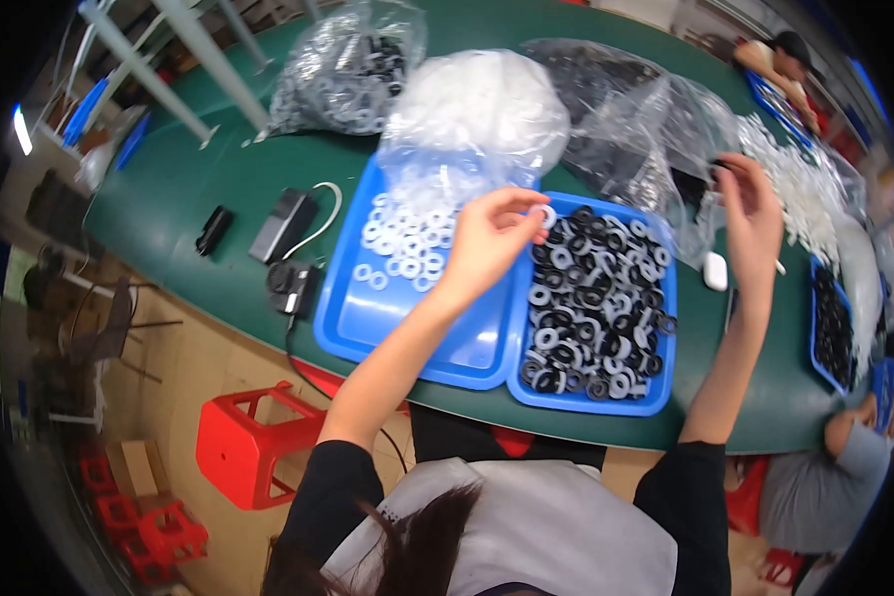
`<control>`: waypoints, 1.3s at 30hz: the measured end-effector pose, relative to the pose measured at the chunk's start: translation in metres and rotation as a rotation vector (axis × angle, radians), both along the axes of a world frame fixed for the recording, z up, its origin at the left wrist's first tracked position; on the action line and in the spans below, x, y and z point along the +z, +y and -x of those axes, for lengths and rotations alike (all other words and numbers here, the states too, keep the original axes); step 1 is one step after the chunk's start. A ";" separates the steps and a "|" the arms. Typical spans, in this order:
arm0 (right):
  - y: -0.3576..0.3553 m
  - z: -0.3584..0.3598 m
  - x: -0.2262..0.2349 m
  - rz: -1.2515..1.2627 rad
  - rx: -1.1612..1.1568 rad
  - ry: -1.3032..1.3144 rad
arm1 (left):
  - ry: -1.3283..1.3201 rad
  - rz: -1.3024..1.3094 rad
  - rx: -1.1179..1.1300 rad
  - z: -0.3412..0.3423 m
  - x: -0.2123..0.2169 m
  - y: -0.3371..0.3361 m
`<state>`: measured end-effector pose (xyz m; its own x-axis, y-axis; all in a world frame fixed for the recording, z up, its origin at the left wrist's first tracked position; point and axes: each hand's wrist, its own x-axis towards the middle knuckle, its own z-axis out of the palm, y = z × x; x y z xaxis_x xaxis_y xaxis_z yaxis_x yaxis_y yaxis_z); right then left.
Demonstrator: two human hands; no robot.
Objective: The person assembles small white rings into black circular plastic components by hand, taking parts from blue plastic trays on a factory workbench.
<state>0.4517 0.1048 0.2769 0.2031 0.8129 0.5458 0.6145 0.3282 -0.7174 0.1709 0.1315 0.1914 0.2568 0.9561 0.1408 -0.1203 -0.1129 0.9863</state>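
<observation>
My left hand (491,238) is over the gap between two blue trays, thumb and fingers pinched on a white ring (547,217). Raised at the right, near a clear bag with black contents (626,109), my right hand (752,204) pinches a small black piece, probably a ring (719,164). Mixed black and white rings (596,308) fill the right blue tray (591,402). In the left blue tray (417,343), loose white rings (407,243) lie toward the far end, beside the mouth of a clear bag packed with white pieces (477,104).
On the green table (169,238), a dark adapter (283,223) and a black device (293,288) with a cable sit at left. A white case (715,270) lies at right. Other people work beyond. A red stool (253,447) stands below the table edge.
</observation>
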 end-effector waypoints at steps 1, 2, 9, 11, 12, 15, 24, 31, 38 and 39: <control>-0.003 0.011 0.001 0.067 0.155 0.124 | -0.042 0.002 -0.036 -0.002 0.003 0.000; -0.003 0.021 -0.004 0.135 0.320 0.257 | -0.080 0.007 -0.062 -0.002 0.004 -0.001; -0.003 0.059 -0.023 0.390 0.640 0.479 | -0.182 0.016 -0.156 -0.013 0.014 -0.006; -0.001 0.062 -0.028 0.411 0.643 0.491 | -0.212 0.017 -0.146 -0.013 0.015 -0.008; 0.001 0.062 -0.033 0.387 0.644 0.483 | -0.212 0.022 -0.144 -0.013 0.016 -0.008; 0.003 0.065 -0.040 0.366 0.647 0.493 | -0.230 0.026 -0.135 -0.012 0.016 -0.009; 0.002 0.078 -0.050 0.345 0.646 0.537 | -0.254 -0.037 -0.109 -0.010 0.017 -0.012; 0.001 0.078 -0.048 0.363 0.647 0.525 | -0.298 0.006 -0.167 -0.006 0.014 -0.009; 0.001 0.083 -0.053 0.344 0.591 0.347 | -0.364 0.073 -0.164 -0.011 0.016 -0.011; 0.001 0.083 -0.054 0.347 0.592 0.346 | -0.365 0.075 -0.162 -0.010 0.015 -0.011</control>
<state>0.3687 0.1060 0.2232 -0.2068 0.9523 0.2244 0.1278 0.2537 -0.9588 0.1813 0.1208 0.2067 0.3507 0.9186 0.1823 -0.4744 0.0064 0.8803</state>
